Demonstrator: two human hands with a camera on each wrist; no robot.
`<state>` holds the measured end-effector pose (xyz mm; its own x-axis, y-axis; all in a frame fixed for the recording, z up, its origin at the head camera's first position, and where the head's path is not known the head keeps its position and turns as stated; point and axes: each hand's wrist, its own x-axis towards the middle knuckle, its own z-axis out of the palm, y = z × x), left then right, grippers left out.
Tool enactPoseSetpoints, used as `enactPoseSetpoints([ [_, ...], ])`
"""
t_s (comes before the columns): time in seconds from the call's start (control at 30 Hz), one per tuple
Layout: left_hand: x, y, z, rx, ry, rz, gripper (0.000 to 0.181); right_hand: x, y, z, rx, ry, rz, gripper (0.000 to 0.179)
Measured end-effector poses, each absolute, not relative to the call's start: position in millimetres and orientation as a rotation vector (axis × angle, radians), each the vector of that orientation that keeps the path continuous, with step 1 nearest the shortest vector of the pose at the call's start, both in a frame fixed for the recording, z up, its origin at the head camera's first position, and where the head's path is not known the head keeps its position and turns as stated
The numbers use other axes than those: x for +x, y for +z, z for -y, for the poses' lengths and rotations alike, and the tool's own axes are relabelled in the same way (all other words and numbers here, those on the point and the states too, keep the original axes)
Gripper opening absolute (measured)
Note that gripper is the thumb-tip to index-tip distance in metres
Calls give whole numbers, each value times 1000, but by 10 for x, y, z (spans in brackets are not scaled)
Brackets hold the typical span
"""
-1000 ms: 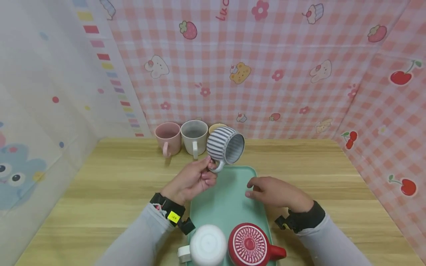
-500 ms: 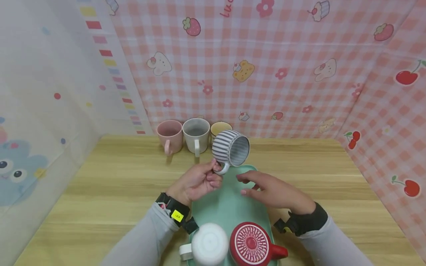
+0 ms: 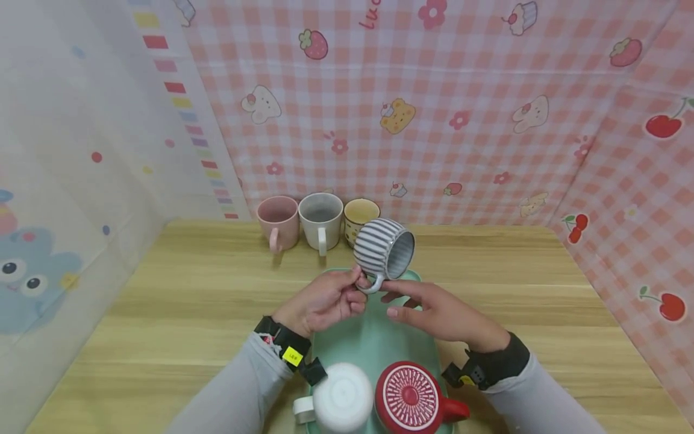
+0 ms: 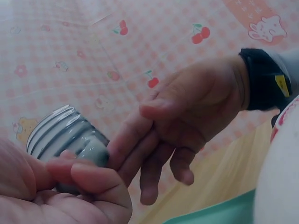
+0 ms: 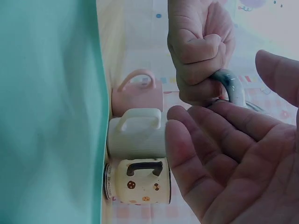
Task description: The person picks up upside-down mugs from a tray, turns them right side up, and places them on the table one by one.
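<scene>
A grey-and-white striped mug (image 3: 376, 246) is held tilted above the tray, its mouth facing right. My left hand (image 3: 329, 301) pinches its handle (image 5: 232, 87) between thumb and curled fingers. Just right of the mug is my right hand (image 3: 441, 310), fingers extended and thumb apart; the fingertips reach the underside of the mug near the handle. In the left wrist view, the right hand (image 4: 187, 112) spreads its fingers beside the mug (image 4: 65, 133), gripping nothing. Below both hands lies the green tray (image 3: 374, 343).
Along the back wall stand a pink mug (image 3: 279, 220), a white mug (image 3: 320, 226) and a cream patterned mug (image 3: 361, 212), all upright. Upside down on the tray's near end are a white mug (image 3: 343, 398) and a red mug (image 3: 409, 398). Patterned cloth walls (image 3: 461, 157) enclose the wooden table.
My left hand has carried the striped mug right and slightly down, uncovering the cream mug behind. My right hand has moved left, its fingers extending to the mug.
</scene>
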<state>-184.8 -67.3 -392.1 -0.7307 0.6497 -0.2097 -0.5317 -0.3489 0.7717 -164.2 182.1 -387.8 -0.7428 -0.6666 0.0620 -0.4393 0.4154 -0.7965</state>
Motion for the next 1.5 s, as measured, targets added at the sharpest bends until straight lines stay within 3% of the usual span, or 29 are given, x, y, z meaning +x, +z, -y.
enactPoseSetpoints([
  [0.3, -1793, -3825, 665, 233, 1981, -1459, 27, -1621, -3810, -1798, -720, -1474, -2345, 38],
  [0.53, -1764, -3785, 639, 278, 1894, -1582, 30, -1569, -3733, -1797, -542, -1568, -2357, 34],
  [1.23, -1842, -3616, 371, 308, 1654, -1694, 28, -1547, -3670, -1760, -265, -1823, -2375, 25],
  [1.5, -1890, -3633, 331, 301, 1676, -1633, 26, -1585, -3733, -1747, -220, -2016, -2058, 8],
])
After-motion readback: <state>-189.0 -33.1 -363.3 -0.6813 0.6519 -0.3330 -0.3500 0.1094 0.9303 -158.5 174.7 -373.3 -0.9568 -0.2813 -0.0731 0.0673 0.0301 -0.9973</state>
